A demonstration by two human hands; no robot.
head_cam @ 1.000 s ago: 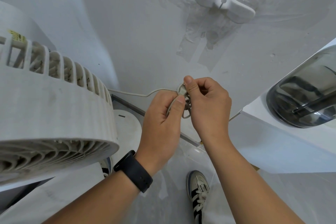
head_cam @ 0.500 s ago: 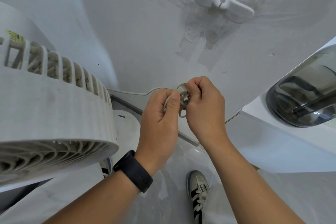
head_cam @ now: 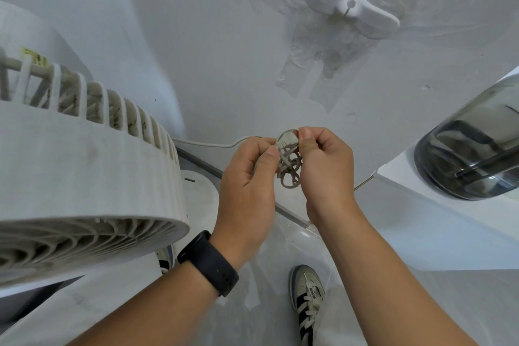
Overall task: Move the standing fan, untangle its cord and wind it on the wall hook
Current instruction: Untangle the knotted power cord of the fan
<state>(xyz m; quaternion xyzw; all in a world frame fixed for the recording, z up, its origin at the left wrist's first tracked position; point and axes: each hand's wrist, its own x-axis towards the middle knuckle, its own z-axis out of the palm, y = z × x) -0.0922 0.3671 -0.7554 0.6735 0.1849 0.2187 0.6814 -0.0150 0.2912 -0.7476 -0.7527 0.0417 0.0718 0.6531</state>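
Observation:
The white standing fan (head_cam: 81,177) fills the left side, its grille head close to me and its round base (head_cam: 199,196) on the floor below. Its pale cord (head_cam: 213,144) runs from behind the fan head to a small tangle of loops (head_cam: 289,171) between my hands. My left hand (head_cam: 247,191), with a black watch on the wrist, pinches the cord at the tangle. My right hand (head_cam: 325,168) pinches the plug end (head_cam: 286,140) at the top of the tangle. The white wall hook (head_cam: 351,8) is fixed high on the wall, above and right of my hands.
A white counter (head_cam: 438,222) with a dark glossy rounded appliance (head_cam: 471,149) juts in at the right. Strips of clear tape (head_cam: 303,76) cling to the wall under the hook. My shoe (head_cam: 307,298) stands on the grey floor below my hands.
My hands have drawn slightly apart, and more of the tangled loops and the plug now show between them. The fan has not moved.

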